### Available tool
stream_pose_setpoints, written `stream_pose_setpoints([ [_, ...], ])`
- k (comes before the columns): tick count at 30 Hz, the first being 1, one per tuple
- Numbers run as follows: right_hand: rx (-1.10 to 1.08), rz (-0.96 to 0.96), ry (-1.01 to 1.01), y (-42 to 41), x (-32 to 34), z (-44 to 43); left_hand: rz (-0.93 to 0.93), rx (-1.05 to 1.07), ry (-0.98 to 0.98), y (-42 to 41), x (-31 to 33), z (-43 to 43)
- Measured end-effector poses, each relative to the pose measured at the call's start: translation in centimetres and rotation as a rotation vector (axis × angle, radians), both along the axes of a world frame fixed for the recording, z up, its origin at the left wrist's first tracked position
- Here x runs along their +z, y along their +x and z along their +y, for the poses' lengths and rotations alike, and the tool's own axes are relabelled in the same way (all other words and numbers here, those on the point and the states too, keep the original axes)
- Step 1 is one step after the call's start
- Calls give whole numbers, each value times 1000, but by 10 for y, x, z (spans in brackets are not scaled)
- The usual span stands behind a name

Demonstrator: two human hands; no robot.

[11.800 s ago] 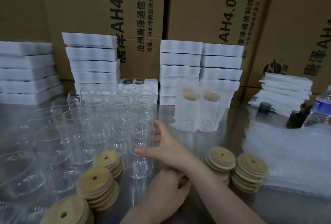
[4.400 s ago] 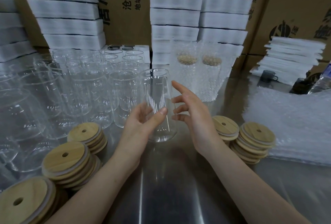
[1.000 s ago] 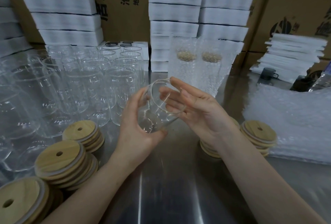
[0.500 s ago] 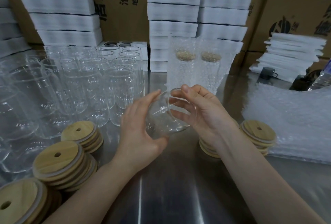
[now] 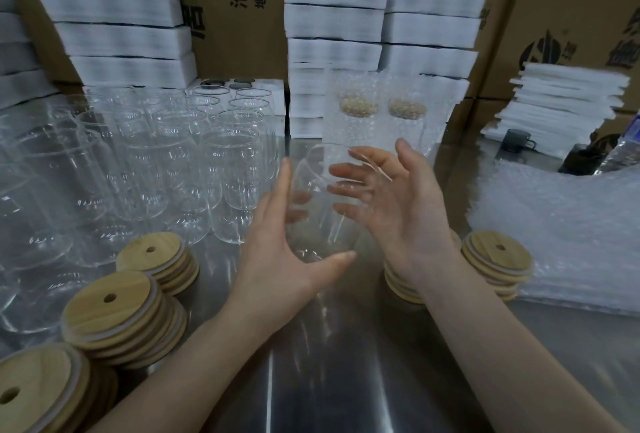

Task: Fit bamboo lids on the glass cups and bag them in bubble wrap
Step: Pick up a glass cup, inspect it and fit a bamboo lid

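My left hand (image 5: 280,252) wraps the glass cup (image 5: 322,232), upright above the table centre. My right hand (image 5: 401,214) rests straight-fingered against its side. I should grip low and firm before taking one of the bamboo lids (image 5: 495,256) at four o'clock.

Packing station in warehouse or stockroom. Printed cardboard cartons (image 5: 242,17) stacked like a wall, 10 to 2 o'clock. White foam sheet stacks (image 5: 334,24) against them. Stainless-steel table (image 5: 346,380) carries bulk stock: rows of identical glass cups (image 5: 166,155) at 10 o'clock, bamboo lid stacks (image 5: 114,308) at 8 and 4 o'clock, bubble-wrap bags (image 5: 561,225) piled at 3 o'clock, two wrapped cups (image 5: 358,121) at 1 o'clock.
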State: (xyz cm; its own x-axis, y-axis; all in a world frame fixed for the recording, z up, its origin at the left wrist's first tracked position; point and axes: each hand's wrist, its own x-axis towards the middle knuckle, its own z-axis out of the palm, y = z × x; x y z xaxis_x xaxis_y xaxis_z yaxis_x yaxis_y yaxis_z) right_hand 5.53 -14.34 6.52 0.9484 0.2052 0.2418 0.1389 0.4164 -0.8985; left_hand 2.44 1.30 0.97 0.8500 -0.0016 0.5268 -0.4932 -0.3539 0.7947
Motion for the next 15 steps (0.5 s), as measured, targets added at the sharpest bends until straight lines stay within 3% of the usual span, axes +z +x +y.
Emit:
stream_pose_setpoints([
  [9,-45,-149,-318,0,-9,5,99,-27,-212,1,0,0],
  [15,-136,124,-121,3,-6,9,58,-264,-288,-3,1,4],
])
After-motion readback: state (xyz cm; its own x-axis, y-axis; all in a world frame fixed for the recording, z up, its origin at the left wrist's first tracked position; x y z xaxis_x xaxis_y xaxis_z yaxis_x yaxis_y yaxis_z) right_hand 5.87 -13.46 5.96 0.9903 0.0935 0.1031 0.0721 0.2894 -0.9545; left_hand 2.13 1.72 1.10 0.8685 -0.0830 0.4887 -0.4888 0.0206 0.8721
